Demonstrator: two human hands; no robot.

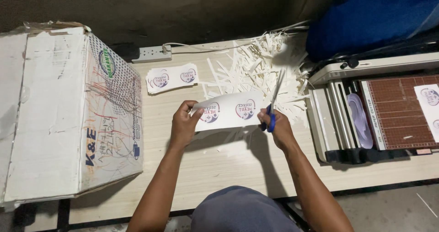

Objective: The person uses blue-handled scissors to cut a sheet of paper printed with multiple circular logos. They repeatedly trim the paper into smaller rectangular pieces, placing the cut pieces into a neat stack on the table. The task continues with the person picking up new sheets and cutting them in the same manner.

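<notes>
My left hand [184, 124] pinches the left end of a white paper strip [228, 110] printed with two round blue and red emblems, holding it above the light wooden table [219, 168]. My right hand [276, 127] grips blue-handled scissors [273, 105], whose blades point up and away along the strip's right edge. A heap of thin white paper offcuts [256, 65] lies just beyond the strip. Further left on the table sits a small stack of cut printed labels [172, 78].
A large worn cardboard box [68, 113] stands at the left. A paper trimmer with a brown gridded bed [393, 113] sits at the right, a printed sheet on it. A white power strip [152, 53] lies at the back, a blue bundle [370, 17] at the far right.
</notes>
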